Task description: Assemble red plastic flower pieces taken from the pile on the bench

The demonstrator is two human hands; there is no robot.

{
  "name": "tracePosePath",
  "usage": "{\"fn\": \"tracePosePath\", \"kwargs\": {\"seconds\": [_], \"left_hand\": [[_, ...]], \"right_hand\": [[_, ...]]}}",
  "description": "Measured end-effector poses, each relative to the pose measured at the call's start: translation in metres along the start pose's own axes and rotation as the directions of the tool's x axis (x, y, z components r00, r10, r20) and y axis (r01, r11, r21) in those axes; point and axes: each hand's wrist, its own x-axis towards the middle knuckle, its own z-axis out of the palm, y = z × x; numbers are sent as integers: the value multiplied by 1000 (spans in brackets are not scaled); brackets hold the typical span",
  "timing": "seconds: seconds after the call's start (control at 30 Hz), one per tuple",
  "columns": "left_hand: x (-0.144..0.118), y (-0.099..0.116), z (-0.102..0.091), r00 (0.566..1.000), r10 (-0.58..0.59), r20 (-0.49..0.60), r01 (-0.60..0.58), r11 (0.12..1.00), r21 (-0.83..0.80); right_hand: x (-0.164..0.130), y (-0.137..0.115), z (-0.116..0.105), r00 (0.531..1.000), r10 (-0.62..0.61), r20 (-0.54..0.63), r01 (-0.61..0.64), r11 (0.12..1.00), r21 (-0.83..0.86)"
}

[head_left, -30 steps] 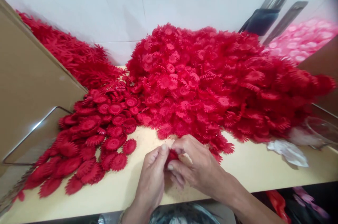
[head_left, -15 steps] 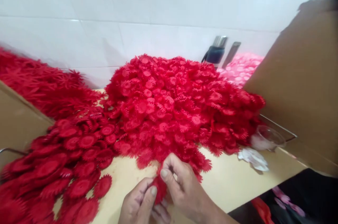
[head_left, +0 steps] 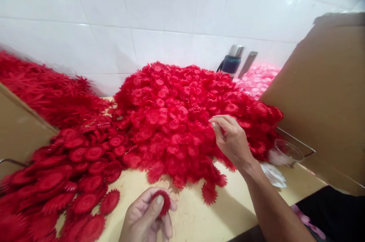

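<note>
Apparently plain red disc (head_left: 165,204) in left fingers (head_left: 154,208)

An open strip of tabletop (head_left: 196,215) lies between the left hand (head_left: 146,213) and the right forearm (head_left: 266,200). A high heap of fringed red discs (head_left: 171,128) obstructs the middle beyond; the tiled wall (head_left: 176,6) closes the rear, and cardboard panels (head_left: 322,97) limit both sides.

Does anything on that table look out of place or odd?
The white scrap does: it lies beside the clear cup, rumpled and pale next to the big red heap, so it looks like stray litter. I see no obvious damage.
</note>
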Motion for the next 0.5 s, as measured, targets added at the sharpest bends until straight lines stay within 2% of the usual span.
{"fn": "tracePosePath", "kwargs": {"seconds": [0.13,0.2,0.33,0.4,0.5], "left_hand": [[3,-7,-1,1000,-12,-12,13,999,47],[3,-8,0,1000,-7,-12,8,997,76],[2,-9,2,999,13,-31,-9,993,117],[1,-11,3,999,46,-14,-44,992,122],[-2,-13,2,995,93,33,-96,986,136]], "right_hand": [[-21,-25,-9,1000,-8,21,5,989,149],[-33,-45,-11,992,-9,126,-25,963,268],[-54,-85,-8,919,-128,374,-72,877,475],[-63,-97,-2,880,-175,442,-88,854,513],[-73,-103,7,831,-202,518,-116,849,516]]}}
